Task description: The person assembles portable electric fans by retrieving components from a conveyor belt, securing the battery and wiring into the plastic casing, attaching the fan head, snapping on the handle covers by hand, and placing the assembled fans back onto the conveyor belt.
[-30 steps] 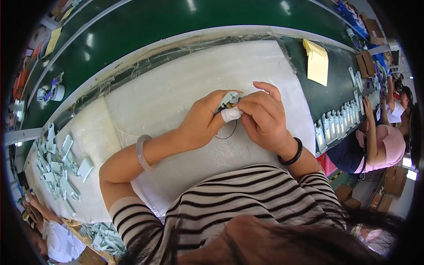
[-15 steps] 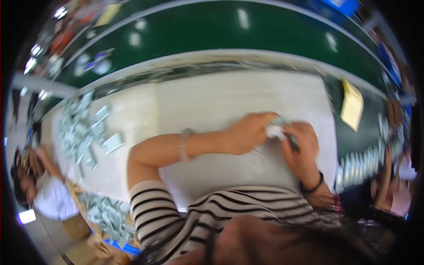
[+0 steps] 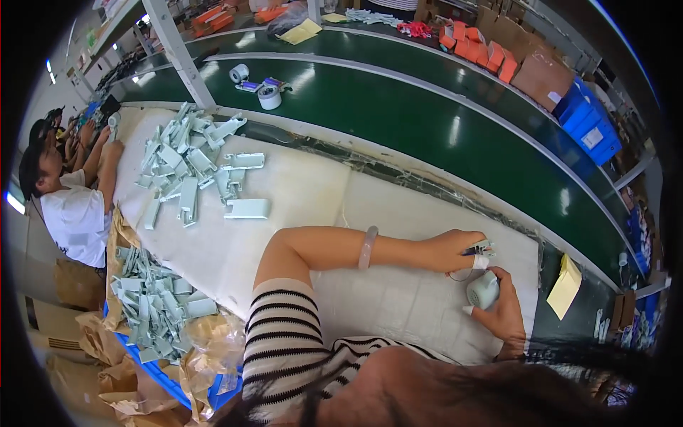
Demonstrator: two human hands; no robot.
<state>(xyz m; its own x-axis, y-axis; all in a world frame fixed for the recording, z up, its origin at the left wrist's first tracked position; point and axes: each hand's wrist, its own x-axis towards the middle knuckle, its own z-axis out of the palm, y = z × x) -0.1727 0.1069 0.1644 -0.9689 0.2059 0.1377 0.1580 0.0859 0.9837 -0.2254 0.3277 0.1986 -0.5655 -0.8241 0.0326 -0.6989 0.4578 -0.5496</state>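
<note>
Pinching a small pale-green plastic piece [image 3: 485, 247] with the left hand [image 3: 457, 248]; gripping a rounded, perforated pale-green plastic housing [image 3: 484, 290] in the curled right hand [image 3: 506, 313], just beside it. Holding both over the white-sheeted desk [image 3: 413, 215].

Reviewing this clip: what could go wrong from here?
The thin dark wire below the left hand might snag. The rounded pale green part in the right hand could slip. Loose pieces heaped in the blue bin might spill if bumped.
</note>
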